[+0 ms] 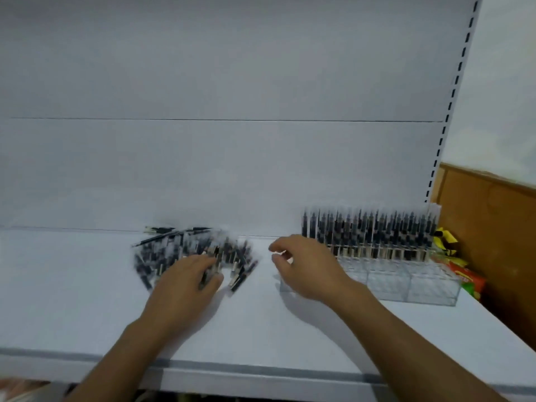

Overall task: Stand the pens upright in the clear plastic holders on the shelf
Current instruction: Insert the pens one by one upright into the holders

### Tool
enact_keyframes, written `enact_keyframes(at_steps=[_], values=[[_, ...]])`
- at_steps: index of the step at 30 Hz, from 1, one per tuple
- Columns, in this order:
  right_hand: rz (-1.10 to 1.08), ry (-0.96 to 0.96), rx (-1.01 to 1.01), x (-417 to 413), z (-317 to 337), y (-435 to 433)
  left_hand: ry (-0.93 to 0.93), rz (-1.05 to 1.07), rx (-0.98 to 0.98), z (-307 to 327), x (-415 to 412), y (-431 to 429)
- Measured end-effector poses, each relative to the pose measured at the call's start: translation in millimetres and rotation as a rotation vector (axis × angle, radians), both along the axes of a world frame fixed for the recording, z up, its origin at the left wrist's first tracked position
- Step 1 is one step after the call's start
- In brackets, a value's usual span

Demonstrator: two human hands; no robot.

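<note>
A loose pile of black pens [174, 250] lies on the white shelf [87, 300], left of centre. My left hand [185, 281] rests on the pile's near edge, its fingers and thumb pinching a pen or two. The clear plastic holders [406, 280] stand at the right; their back rows hold several upright pens [368, 230], while the front rows show no pens. My right hand [301, 265] hovers between the pile and the holders with loosely curled fingers and nothing in it. The frame is blurred.
The shelf's white back panel rises behind everything. A slotted upright [452, 105] runs up the right side. Colourful packets [458, 265] lie beyond the holders at the shelf's right end, against a brown wooden panel [493, 227]. The shelf's front edge [261, 369] is near me.
</note>
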State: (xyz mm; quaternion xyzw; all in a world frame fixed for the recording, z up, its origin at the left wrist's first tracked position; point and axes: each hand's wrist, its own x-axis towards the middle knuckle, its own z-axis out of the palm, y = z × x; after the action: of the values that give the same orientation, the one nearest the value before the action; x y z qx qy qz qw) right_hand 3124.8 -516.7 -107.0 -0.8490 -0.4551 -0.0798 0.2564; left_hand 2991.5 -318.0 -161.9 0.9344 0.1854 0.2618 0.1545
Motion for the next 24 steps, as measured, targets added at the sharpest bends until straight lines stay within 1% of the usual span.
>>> enact_keyframes(at_steps=[2, 4, 7, 9, 11, 19, 24], values=[[0.098, 0.059, -0.054, -25, -20, 32, -0.016, -0.010, -0.004, -9, -15, 0], [0.132, 0.108, -0.109, -41, -40, 58, -0.019, -0.048, 0.012, -13, -21, -3], [0.071, 0.109, -0.190, -41, -60, 79, 0.011, -0.078, 0.084, -15, -18, -2], [0.035, 0.053, -0.266, -35, -65, 84, 0.018, -0.076, 0.083, -17, -15, 3], [0.034, 0.045, -0.281, -34, -67, 84, 0.014, -0.078, 0.072, -19, -14, 6], [0.180, 0.090, -0.214, -47, -67, 46, 0.002, -0.078, -0.007, -19, -14, 7], [0.150, 0.093, 0.020, -58, -66, 34, 0.033, -0.062, -0.056, -15, -18, 2]])
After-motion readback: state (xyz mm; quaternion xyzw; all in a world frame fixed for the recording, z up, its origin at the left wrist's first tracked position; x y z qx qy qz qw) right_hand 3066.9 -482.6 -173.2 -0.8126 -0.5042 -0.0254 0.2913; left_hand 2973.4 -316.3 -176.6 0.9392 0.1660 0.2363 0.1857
